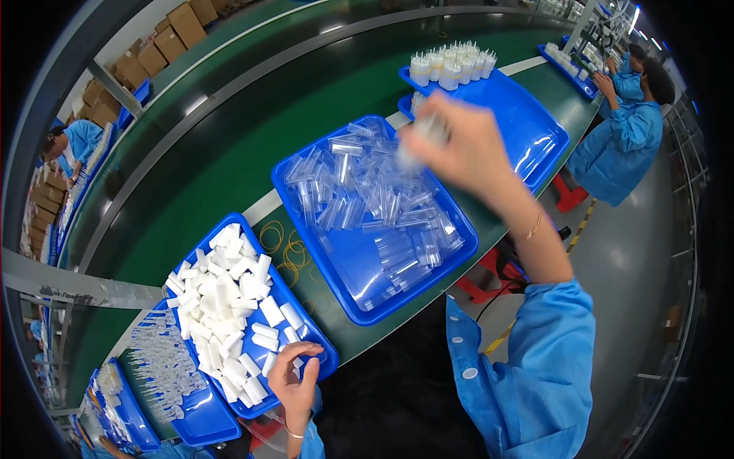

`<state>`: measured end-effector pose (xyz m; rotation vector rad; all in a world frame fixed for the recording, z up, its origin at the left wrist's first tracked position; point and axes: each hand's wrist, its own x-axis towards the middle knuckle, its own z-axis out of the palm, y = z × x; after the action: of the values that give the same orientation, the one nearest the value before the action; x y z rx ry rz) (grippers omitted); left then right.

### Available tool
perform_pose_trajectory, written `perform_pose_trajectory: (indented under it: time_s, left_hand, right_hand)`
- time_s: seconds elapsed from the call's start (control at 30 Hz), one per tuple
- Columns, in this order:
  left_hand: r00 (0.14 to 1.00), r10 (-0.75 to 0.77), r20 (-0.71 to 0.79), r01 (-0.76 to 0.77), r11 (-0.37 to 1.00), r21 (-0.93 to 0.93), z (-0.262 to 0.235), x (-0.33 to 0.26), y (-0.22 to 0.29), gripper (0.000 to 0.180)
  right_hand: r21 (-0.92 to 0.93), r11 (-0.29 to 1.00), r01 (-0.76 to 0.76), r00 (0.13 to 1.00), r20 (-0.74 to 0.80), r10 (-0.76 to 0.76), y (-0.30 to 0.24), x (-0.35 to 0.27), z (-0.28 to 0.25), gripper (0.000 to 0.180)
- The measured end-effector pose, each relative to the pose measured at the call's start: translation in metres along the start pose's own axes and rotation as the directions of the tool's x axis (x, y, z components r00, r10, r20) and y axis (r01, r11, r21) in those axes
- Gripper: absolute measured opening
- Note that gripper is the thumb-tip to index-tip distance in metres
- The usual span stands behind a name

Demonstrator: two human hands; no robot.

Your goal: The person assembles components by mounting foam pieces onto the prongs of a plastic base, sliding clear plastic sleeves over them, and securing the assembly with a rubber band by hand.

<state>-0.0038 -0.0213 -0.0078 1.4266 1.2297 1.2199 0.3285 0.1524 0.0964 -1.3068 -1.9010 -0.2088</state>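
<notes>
My right hand (pixel 466 141) is raised over the far right side of a blue tray of clear plastic tubes (pixel 344 164). Its fingers close round a whitish, partly clear cylinder (pixel 434 128), smeared by motion. My left hand (pixel 294 382) hovers at the near right corner of another blue tray (pixel 327 359), which holds a heap of short white cylinders (pixel 222 298). Its thumb and fingers are curved but apart, with nothing visible between them. At the back, white cylinders with thin tips (pixel 451 65) stand grouped in one end of a third blue tray (pixel 527 138).
Yellow rubber bands (pixel 290 252) lie on the green bench (pixel 222 168) between two trays. Further left, a tray (pixel 202 417) bears clear, thin-stemmed parts (pixel 160 359). A grey metal post (pixel 76 279) crosses at left. Co-workers in blue (pixel 627 138) sit at right.
</notes>
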Motion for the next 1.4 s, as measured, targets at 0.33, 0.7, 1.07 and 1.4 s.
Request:
perform_pose_trajectory:
  time_s: [0.33, 0.7, 1.07, 1.4]
  left_hand:
    - [0.991, -0.117, -0.069, 0.112, 0.991, -0.067, 0.001, -0.001, 0.003, 0.008]
    - [0.99, -0.125, -0.06, 0.118, 0.988, -0.101, -0.002, -0.001, 0.002, 0.009]
    - [0.992, -0.125, -0.021, 0.122, 0.985, -0.123, -0.001, 0.0, 0.002, 0.008]
    - [0.989, -0.149, -0.021, 0.145, 0.982, -0.118, -0.002, -0.001, 0.005, 0.009]
  right_hand:
    - [-0.49, 0.858, -0.155, 0.968, 0.098, 0.231, 0.158, 0.055, 0.018, 0.049]
    - [-0.465, 0.854, -0.233, 0.935, 0.134, 0.328, 0.131, 0.051, 0.01, 0.06]
    - [-0.295, 0.699, -0.652, 0.601, 0.361, 0.713, 0.155, 0.039, 0.006, 0.067]
    - [-0.36, 0.718, -0.596, 0.61, 0.378, 0.696, 0.164, 0.04, 0.018, 0.053]
